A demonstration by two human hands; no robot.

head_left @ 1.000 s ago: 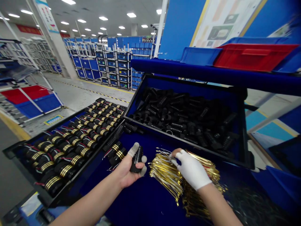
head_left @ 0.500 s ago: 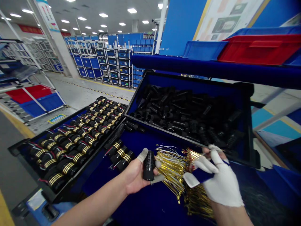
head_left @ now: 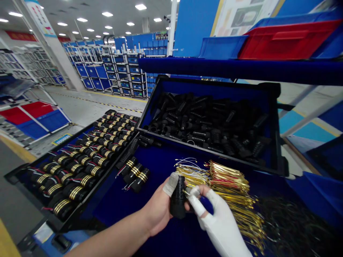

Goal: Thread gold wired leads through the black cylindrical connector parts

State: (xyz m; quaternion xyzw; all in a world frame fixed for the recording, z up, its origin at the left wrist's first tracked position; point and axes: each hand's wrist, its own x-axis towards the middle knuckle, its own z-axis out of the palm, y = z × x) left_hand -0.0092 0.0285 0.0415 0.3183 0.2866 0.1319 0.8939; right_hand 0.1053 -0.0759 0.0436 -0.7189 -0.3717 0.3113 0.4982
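The left hand is gripping a black ribbed sleeve upright, long axis near vertical, above the blue surface. The gloved right hand is pinching a gold-wire piece against its upper right side.

This is a factory floor, at an assembly station. Long rows of metal racks stacked with blue bins run back under strips of ceiling lights, and yellow lane markings cross the concrete floor. Up close, a black tray holds ordered rows of black cylindrical parts with gold rings, a deep bin is heaped with loose black plastic housings, and red and blue tote bins sit on the shelf above.
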